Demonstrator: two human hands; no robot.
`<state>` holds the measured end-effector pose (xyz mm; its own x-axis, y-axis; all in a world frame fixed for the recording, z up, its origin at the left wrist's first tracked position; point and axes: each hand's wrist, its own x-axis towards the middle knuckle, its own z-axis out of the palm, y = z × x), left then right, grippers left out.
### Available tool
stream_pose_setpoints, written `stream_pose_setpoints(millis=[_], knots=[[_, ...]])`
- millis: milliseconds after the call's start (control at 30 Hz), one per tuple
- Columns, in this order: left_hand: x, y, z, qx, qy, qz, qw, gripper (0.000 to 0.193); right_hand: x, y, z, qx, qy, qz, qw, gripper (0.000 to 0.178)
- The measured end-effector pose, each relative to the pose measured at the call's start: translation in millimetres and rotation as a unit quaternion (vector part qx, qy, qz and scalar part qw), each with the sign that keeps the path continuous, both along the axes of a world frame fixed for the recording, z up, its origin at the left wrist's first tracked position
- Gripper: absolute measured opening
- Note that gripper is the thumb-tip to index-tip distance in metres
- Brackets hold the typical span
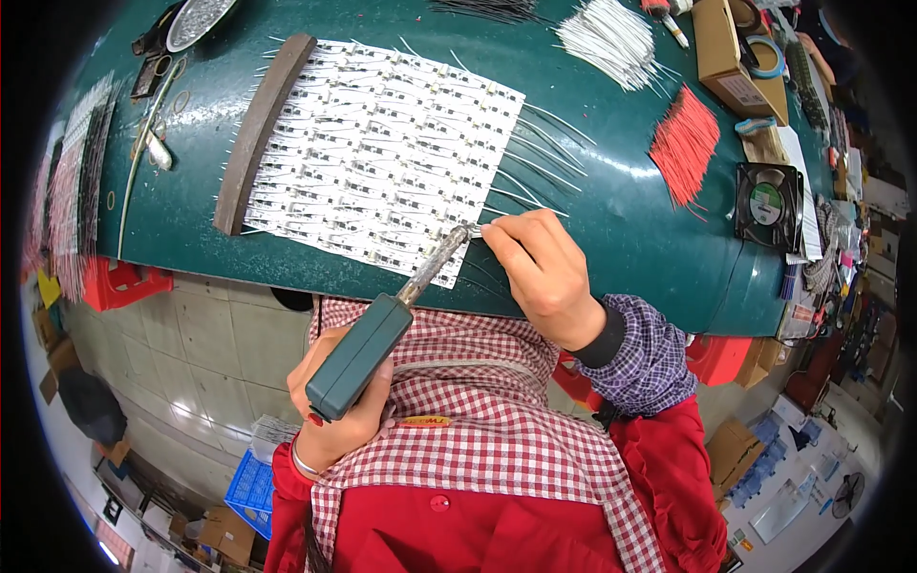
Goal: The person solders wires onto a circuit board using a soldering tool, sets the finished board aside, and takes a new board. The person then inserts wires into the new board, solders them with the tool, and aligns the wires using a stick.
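My left hand (342, 435) is closed around the dark green handle of a soldering iron (361, 355). Its metal barrel slants up and right to the right edge of a white circuit board panel (377, 158). At that edge my right hand (544, 272) pinches a thin wire close to the iron's tip. The fingers and the tip partly hide this wire. Rows of small dark components and thin white wires cover the panel. Several white wires (546, 162) stick out past its right side. A brown bar (265, 138) lies across the panel's left end.
On the green table (611, 258) lie a white wire bundle (611, 43), a red wire bundle (686, 145) and, at right, a black fan (769, 203). A cardboard box (726, 62) stands far right. Far left are a metal dish (199, 21) and more wires (81, 181).
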<state>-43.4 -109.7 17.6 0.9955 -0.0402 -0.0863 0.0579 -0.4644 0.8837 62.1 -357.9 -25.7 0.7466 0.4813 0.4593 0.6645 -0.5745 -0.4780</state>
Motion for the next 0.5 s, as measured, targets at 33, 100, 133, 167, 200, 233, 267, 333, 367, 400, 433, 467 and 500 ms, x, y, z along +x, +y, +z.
stream_pose_setpoints(millis=[33,100,133,167,200,233,267,333,367,400,433,467,500], knots=[[-0.1,-0.2,0.0,0.0,0.0,0.0,1.0,0.024,0.1,0.1,-0.5,-0.002,-0.004,0.0,1.0,0.035],[-0.5,-0.5,-0.2,-0.001,0.008,0.007,1.0,0.023,0.6,-0.7,-3.4,-0.01,-0.018,0.004,1.0,0.034],[-1.1,-0.3,-0.6,-0.001,0.008,0.007,1.0,0.023,0.8,-0.8,-4.4,-0.018,-0.032,0.008,0.999,0.034],[-2.0,0.3,-1.4,0.001,0.011,0.005,1.0,0.023,1.0,-0.7,-4.5,-0.018,-0.032,0.008,0.999,0.034],[-3.3,1.1,-2.4,0.004,0.014,0.003,1.0,0.023,1.1,-0.4,-4.6,-0.02,-0.035,0.008,0.999,0.034],[-5.9,2.1,-4.4,0.004,0.014,0.003,1.0,0.023,1.1,-0.1,-4.5,-0.022,-0.039,0.007,0.999,0.034],[-9.6,3.3,-7.5,-0.001,0.02,0.009,1.0,0.023,1.0,-0.1,-4.1,-0.022,-0.039,0.008,0.999,0.034],[-16.2,5.6,-12.2,-0.006,0.026,0.015,1.0,0.023,0.8,-0.5,-3.6,-0.024,-0.033,0.009,0.999,0.035],[-19.2,6.7,-14.0,-0.015,0.03,0.023,0.999,0.024,0.6,-0.4,-3.4,-0.025,-0.034,0.009,0.999,0.035],[-21.8,7.7,-15.3,-0.024,0.035,0.032,0.999,0.024,0.4,-0.4,-3.2,-0.026,-0.034,0.008,0.999,0.035],[-24.6,8.7,-16.2,-0.024,0.034,0.032,0.999,0.024,0.3,-0.3,-3.2,-0.026,-0.035,0.008,0.999,0.035],[-27.2,9.6,-16.8,-0.028,0.046,0.041,0.998,0.024,0.2,-0.3,-3.1,-0.026,-0.036,0.009,0.999,0.035],[-28.6,10.1,-17.0,-0.032,0.057,0.05,0.997,0.025,0.0,-0.4,-3.1,-0.025,-0.031,0.008,0.999,0.036]])
